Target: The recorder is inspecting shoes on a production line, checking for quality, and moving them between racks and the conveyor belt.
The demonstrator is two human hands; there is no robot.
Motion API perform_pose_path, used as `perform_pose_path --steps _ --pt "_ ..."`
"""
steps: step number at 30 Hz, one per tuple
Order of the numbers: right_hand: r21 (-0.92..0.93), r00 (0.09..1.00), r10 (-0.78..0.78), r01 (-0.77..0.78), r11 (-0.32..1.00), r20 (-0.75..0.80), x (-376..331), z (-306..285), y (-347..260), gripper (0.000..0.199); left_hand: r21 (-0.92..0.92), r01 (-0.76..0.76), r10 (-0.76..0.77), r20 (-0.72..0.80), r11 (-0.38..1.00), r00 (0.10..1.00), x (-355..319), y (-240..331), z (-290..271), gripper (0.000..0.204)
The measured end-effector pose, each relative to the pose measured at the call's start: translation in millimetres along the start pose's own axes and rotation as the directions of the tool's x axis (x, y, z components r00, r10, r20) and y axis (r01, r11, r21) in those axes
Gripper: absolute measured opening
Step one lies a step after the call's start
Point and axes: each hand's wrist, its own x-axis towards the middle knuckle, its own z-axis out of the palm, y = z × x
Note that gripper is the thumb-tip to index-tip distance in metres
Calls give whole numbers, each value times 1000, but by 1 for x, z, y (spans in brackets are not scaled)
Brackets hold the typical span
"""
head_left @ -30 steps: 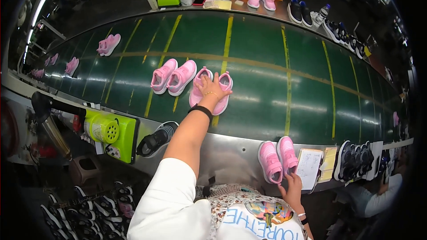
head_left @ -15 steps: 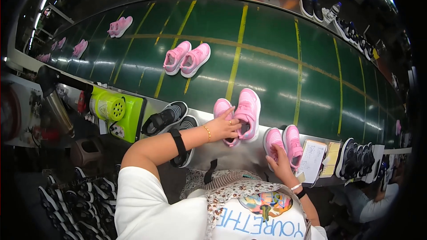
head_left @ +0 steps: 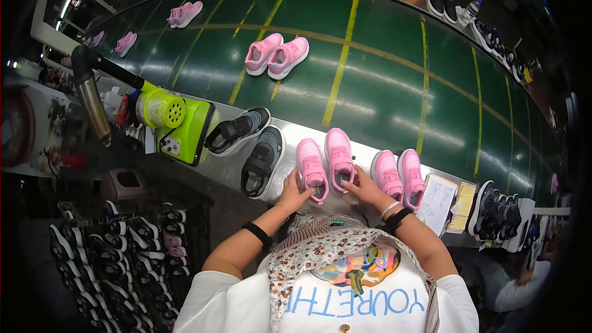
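Hands gripping pink shoes (one each, near the heel), metal ledge beneath, green belt beyond.

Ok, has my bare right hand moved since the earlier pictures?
Yes. Judged against the white-paged spiral notepad, your bare right hand has moved left, away from it, to a pink, white-soled shoe.

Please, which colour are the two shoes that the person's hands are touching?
The shoes are mostly pink; this shows best in the head view.
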Motion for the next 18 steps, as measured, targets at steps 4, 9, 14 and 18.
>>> perform_pose_path --steps 4,9,14,18 --pt "-13 995 9 -10 1000 -103 10 -1 27 62 -526 393 -305 250 754 919 5 1 9 56" --pt "104 986 98 -85 991 -134 12 -10 31 56 -663 348 -307 183 663 934 8 14 -16 48" --pt "15 977 -131 135 991 -167 28 -10 55 40 -658 180 -257 -22 731 966 1 10 -28 48" --pt "181 998 46 -52 982 39 11 -2 19 44 -215 357 -357 39 909 933 -7 12 -25 59"
